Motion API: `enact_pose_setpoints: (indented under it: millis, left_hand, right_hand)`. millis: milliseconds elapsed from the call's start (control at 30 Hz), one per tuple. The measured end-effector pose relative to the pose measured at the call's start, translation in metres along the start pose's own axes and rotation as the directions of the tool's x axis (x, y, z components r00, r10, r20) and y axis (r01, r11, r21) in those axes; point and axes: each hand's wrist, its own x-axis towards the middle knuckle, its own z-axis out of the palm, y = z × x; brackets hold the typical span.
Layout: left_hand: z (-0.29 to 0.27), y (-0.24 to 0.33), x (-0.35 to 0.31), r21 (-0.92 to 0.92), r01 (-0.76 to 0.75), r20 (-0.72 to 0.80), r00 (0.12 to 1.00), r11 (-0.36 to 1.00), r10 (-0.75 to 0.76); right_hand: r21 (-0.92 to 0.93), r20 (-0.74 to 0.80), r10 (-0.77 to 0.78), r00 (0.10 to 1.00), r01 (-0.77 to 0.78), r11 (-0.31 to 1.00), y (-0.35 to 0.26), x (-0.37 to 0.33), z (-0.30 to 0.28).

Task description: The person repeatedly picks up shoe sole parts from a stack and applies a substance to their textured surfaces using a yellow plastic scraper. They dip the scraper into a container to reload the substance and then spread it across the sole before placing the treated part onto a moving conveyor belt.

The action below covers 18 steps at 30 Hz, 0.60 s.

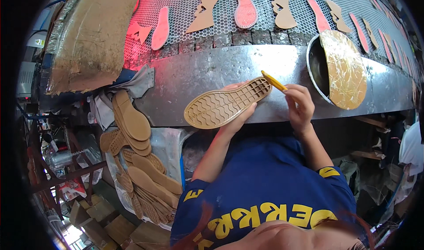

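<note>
My left hand [242, 116] grips a tan shoe sole [214, 107] from beneath, fingers along its far edge and thumb on the near one. The sole is tilted, with wavy ridges at its wide end and a grid of hollows at its narrow end. In my right hand [301, 103], a slim yellow tool [274, 81] is pinched between thumb and fingers. Its tip lies over the narrow end of the sole; whether it touches cannot be seen. Both hands are above the near edge of the metal ledge [185, 75].
Pink insoles [245, 11] and tan cutouts [204, 13] lie on the mesh belt [176, 24]. A round metal pot [316, 69] stands at right, half covered by taped cardboard [346, 73]. Several tan soles [152, 179] are piled at left, below a large cardboard sheet [95, 33].
</note>
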Motion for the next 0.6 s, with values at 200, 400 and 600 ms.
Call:
enact_pose_setpoints:
  millis: [200, 400, 600]
  left_hand:
    - [-0.005, 0.008, 0.006, -0.192, 0.125, -0.008, 0.992, 0.973, -0.129]
    - [-0.025, 0.034, 0.032, -0.441, 0.195, 0.240, 0.966, 0.876, -0.094]
    - [-0.002, 0.084, 0.021, -0.564, 0.336, 0.255, 0.940, 0.754, -0.229]
  right_hand:
    - [0.321, -0.240, 0.216, 0.947, -0.133, 0.938, -0.009, 0.005, -0.008]
    - [0.713, -0.150, 0.240, 0.959, -0.063, 0.699, -0.029, 0.031, 0.008]
    - [0.293, -0.072, -0.080, 0.994, 0.097, 0.951, -0.040, 0.060, 0.032]
